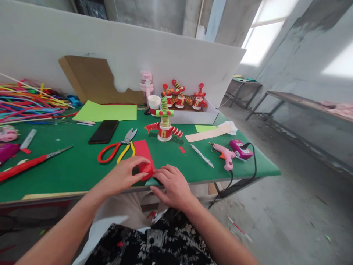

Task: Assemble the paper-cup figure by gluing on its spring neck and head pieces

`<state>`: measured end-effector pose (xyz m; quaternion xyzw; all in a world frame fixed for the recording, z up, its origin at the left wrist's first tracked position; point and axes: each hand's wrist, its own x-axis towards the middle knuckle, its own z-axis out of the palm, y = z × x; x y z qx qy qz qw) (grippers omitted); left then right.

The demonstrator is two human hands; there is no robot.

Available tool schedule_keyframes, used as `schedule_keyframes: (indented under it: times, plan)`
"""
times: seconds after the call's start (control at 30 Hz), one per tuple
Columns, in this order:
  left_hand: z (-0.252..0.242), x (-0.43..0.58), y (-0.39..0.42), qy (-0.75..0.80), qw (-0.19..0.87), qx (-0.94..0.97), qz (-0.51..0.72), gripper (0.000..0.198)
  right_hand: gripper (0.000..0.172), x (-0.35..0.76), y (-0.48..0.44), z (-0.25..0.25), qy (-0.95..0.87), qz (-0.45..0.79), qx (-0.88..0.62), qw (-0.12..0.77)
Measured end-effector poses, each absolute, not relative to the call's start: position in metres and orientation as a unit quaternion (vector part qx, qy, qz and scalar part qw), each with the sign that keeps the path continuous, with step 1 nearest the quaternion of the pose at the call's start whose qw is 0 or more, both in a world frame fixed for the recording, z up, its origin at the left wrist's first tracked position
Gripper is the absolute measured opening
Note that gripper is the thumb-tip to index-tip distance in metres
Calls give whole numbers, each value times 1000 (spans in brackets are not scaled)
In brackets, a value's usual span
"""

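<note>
My left hand (pixel 125 173) curls its thumb and fingers round a small red round piece (pixel 146 168), whose exact kind I cannot make out. That piece rests over a sheet of red paper (pixel 143 149) at the table's front edge. Beside it, my right hand (pixel 173 185) lies at the edge with fingers stretched and thumb apart, its fingertips close to the red paper's corner. Red-and-yellow-handled scissors (pixel 128 138) lie just beyond my left hand. A paper cup figure (pixel 164 130) with folded red and green paper limbs stands behind the red sheet.
A white box (pixel 193 117) holds several similar figures. Right of centre lie a white pen (pixel 202 156), a pink glue gun (pixel 224 154) with a trailing cord, and a beige strip (pixel 208 133). A black phone (pixel 103 131), green paper (pixel 107 111) and pipe cleaners (pixel 30 101) occupy the left.
</note>
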<state>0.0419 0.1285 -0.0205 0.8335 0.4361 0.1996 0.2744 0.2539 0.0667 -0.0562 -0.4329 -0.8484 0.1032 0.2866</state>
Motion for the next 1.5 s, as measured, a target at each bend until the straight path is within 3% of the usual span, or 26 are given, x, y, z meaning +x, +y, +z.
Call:
schedule_keyframes:
  times: [0.17, 0.63, 1.03, 1.2, 1.37, 1.5]
  plan:
    - [-18, 36, 130, 455, 298, 803, 243, 36, 28, 254, 66, -56, -844, 110, -439, 287]
    - [-42, 36, 135, 409, 268, 850, 196, 32, 25, 253, 67, -57, -841, 108, -441, 296]
    - [-44, 34, 137, 386, 312, 845, 201, 33, 22, 254, 67, -53, -828, 135, -445, 312]
    - [-42, 37, 137, 375, 330, 843, 199, 33, 31, 254, 75, -41, -820, 183, -420, 344]
    - [-40, 32, 137, 379, 317, 847, 198, 38, 39, 253, 82, -44, -843, 175, -400, 313]
    - [-35, 11, 131, 444, 261, 809, 284, 38, 46, 255, 83, -50, -849, 157, -402, 304]
